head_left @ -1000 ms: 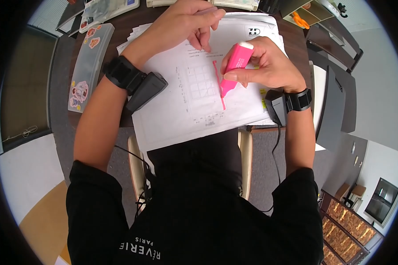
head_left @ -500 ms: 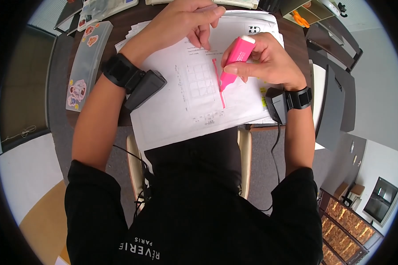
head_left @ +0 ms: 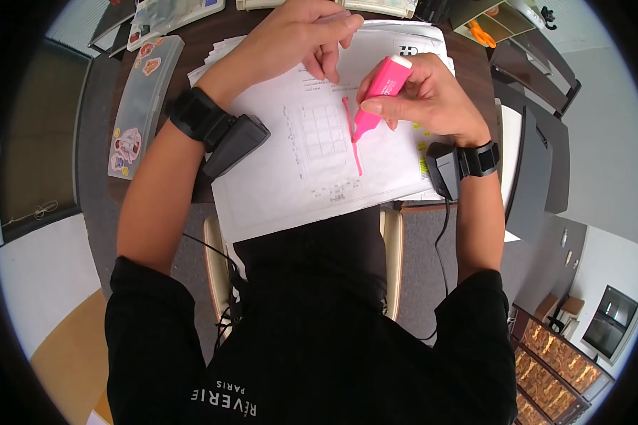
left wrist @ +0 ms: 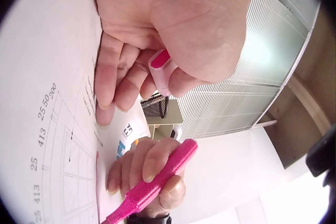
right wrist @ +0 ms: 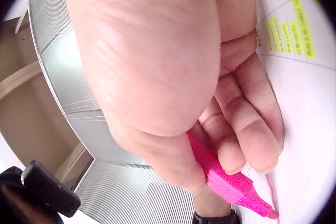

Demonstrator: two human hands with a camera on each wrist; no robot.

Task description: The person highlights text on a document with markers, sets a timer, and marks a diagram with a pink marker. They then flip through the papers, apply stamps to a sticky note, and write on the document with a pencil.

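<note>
My right hand pinches a pink highlighter between thumb and fingers, its white end tilted up. In the right wrist view the highlighter's tip meets the paper on a pink line. That pink line runs beside a printed grid drawing on the white sheet. My left hand rests on the far part of the sheet, some fingers loosely bent against it. Between its thumb and forefinger it holds a pale pink cap, dark pink inside.
More papers lie stacked beneath the sheet, some with yellow-highlighted text. A translucent case with stickers lies at the left of the dark desk. Orange-handled scissors sit in an organizer at the back right. A cable hangs from the right wrist camera.
The highlighter's tip has moved a little along the pink line, away from my body, with my right hand. My left hand stays in place with the cap.
</note>
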